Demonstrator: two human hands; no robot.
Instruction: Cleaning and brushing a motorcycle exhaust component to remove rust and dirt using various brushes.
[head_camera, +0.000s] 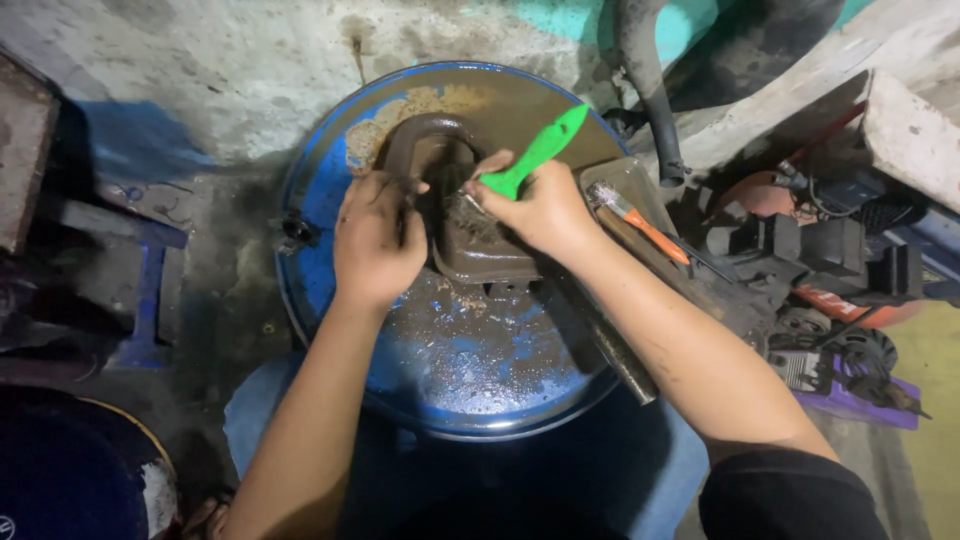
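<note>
A greasy brown metal cover (470, 245) lies on the lid of a blue drum (470, 370). My left hand (375, 235) grips the cover's left side and holds it down. My right hand (535, 205) is closed around the handle of a green brush (535, 152), whose bristle end presses into the dirty hollow of the cover between my two hands. The brush's bristles are mostly hidden by my fingers.
A brush with an orange handle (645, 225) rests in a grimy metal tray (640, 200) at the drum's right edge. A dark pipe (620, 355) leans off the drum. Engine parts and a purple item (850, 385) clutter the floor on the right. A blue stool (140, 290) stands left.
</note>
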